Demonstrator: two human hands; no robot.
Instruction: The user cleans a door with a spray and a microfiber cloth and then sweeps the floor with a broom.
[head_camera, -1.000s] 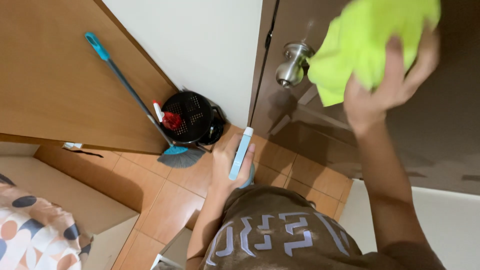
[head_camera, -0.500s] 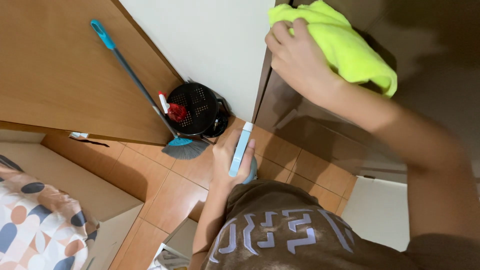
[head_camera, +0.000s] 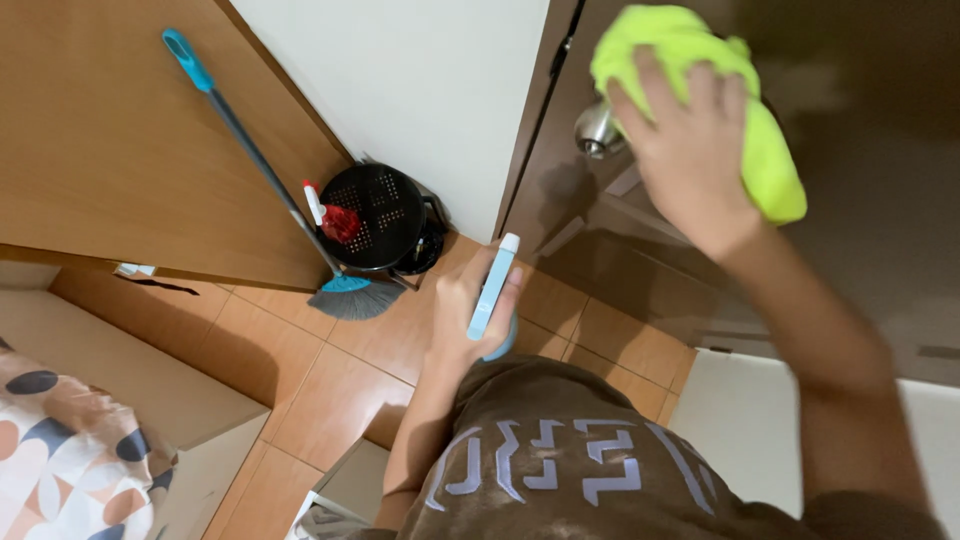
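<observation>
The right hand (head_camera: 690, 150) is raised against the dark brown door (head_camera: 860, 250), its fingers spread flat over a bright yellow-green cloth (head_camera: 690, 60) and pressing it to the door face. The cloth bunches out above the fingertips and trails down past the right side of the hand; this grip is a flat press more than a closed grasp. Just left of the hand, partly hidden by it, sits the round metal door knob (head_camera: 597, 130), touching or nearly touching the cloth's left edge.

The left hand (head_camera: 470, 305) hangs low, near the body, well apart from the cloth. Its grip is curled shut around a slim light-blue bottle with a white cap (head_camera: 492, 290), which points up and to the right.

Farther left, a black perforated bin (head_camera: 385, 215) stands in the corner on the orange tiled floor (head_camera: 330, 380). A broom with a blue handle (head_camera: 255, 150) leans against a wooden panel (head_camera: 110, 150), its bristles beside the bin.
</observation>
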